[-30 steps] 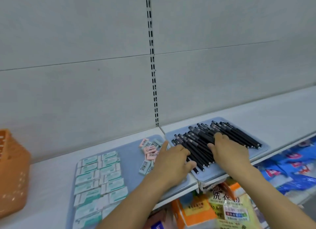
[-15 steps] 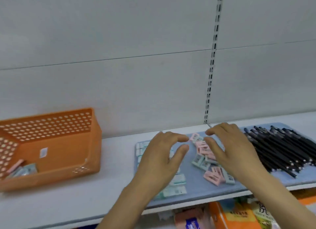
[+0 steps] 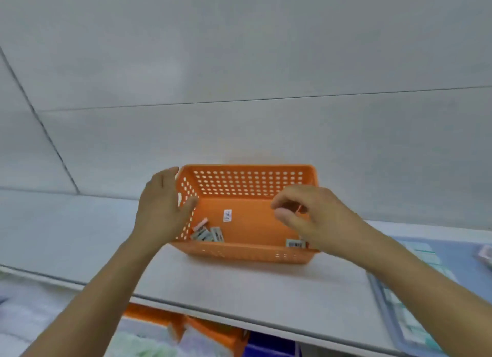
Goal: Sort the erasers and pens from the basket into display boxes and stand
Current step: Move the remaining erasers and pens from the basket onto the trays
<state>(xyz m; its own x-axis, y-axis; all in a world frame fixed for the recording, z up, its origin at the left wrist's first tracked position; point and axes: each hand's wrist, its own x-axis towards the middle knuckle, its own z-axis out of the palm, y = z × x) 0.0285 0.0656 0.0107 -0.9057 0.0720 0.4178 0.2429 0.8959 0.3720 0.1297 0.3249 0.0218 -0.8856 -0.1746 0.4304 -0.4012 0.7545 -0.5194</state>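
Grey shelf point(image 3: 239, 282), pale panelled wall point(image 3: 239, 63) behind. Orange basket point(image 3: 255, 252) at centre. Left hand point(image 3: 162, 210) spread at 9 o'clock; right hand point(image 3: 314, 218) loosely curled, empty, at 3.

Orange perforated basket point(image 3: 247, 252) sits upright on the shelf, few erasers point(image 3: 206, 234) inside.

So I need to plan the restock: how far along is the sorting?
Mostly done, it seems: erasers lie in rows on the blue tray at right. In hand: nothing yet; the left hand rests on the orange basket wall, the right hand reaches inside. Left: a few erasers in the basket.
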